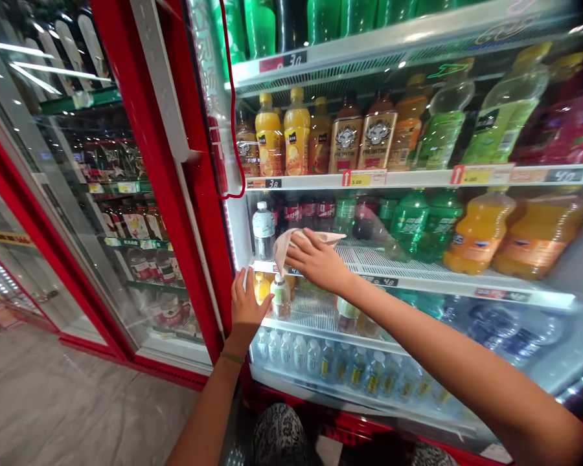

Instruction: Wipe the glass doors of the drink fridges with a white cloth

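Note:
My right hand [315,262] lies on a pale cloth [286,244], pressing it onto the white wire shelf [418,266] of an open drinks fridge. Its fingers curl over the cloth. My left hand [247,305] rests one shelf lower at the fridge's left edge, fingers spread, touching a small orange bottle [262,288] and next to a small pale bottle [280,296]. A water bottle [263,230] stands just left of the cloth.
The red fridge door [175,162] stands open to the left. Shelves hold orange juice bottles [480,230], green soda bottles [411,223], cola bottles and several small bottles at the bottom. Another glass-door fridge stands at far left. Grey tiled floor lies below.

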Tool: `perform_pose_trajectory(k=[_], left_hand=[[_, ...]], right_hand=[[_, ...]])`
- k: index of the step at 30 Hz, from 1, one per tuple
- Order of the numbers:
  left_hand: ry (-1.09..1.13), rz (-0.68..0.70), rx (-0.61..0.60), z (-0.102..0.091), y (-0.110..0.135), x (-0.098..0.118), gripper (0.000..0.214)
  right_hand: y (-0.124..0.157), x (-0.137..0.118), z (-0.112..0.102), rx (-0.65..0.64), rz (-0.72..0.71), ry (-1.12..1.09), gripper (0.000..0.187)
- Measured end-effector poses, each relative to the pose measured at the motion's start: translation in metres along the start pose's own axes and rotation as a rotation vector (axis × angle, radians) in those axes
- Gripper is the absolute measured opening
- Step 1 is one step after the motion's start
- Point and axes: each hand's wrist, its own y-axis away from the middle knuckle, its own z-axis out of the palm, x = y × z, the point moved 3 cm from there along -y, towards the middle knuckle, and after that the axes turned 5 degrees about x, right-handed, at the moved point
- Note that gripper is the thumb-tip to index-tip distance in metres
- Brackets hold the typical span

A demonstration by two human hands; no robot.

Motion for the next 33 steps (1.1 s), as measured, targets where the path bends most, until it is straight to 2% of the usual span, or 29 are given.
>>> perform_pose_trajectory(k=[2,3,7,8,12,13,16,18,22,23,27,29,32,33], left_hand=[[0.005,-0.002,0.013,0.001,0.001,-0.001,0.091],[0.009,-0.006,0.015,0.002,0.002,-0.001,0.091],[0.025,-0.010,0.003,0.003,0.004,-0.003,0.090],[0.030,-0.007,-0.005,0.002,0.004,-0.003,0.088],[0.088,-0.032,-0.039,-0.004,0.007,-0.007,0.079],[0.105,-0.050,-0.049,-0.006,0.008,-0.009,0.078],[0.128,-0.094,-0.065,-0.015,0.012,-0.015,0.072],[0.124,-0.095,-0.053,-0.022,0.014,-0.018,0.067],[0.100,-0.069,-0.009,-0.034,0.017,-0.020,0.058],[0.090,-0.060,-0.005,-0.036,0.018,-0.020,0.057],[0.052,-0.042,-0.017,-0.035,0.025,-0.024,0.052],[0.043,-0.052,-0.021,-0.034,0.030,-0.028,0.052],[0.034,-0.072,-0.038,-0.037,0.038,-0.032,0.053],[0.032,-0.083,-0.049,-0.039,0.041,-0.032,0.053]], right_hand=[[-0.007,0.002,0.001,0.038,0.102,0.059,0.030],[-0.010,0.001,0.003,0.039,0.099,0.055,0.028],[-0.018,-0.011,0.013,-0.032,-0.160,-0.059,0.019],[-0.021,-0.012,0.015,-0.035,-0.181,-0.065,0.020],[-0.034,-0.010,0.021,0.001,-0.037,-0.033,0.029],[-0.038,-0.011,0.024,-0.002,-0.044,-0.045,0.027],[-0.052,-0.016,0.031,-0.046,-0.222,-0.086,0.018],[-0.064,-0.013,0.035,-0.051,-0.293,-0.058,0.019],[-0.088,-0.008,0.042,-0.007,-0.140,0.039,0.029],[-0.091,-0.012,0.045,-0.023,-0.141,0.029,0.029],[-0.098,-0.034,0.062,-0.154,-0.357,-0.062,0.025],[-0.105,-0.036,0.066,-0.128,-0.318,-0.057,0.027],[-0.107,-0.037,0.068,-0.022,-0.108,-0.009,0.032],[-0.103,-0.042,0.070,-0.009,-0.079,-0.008,0.031]])
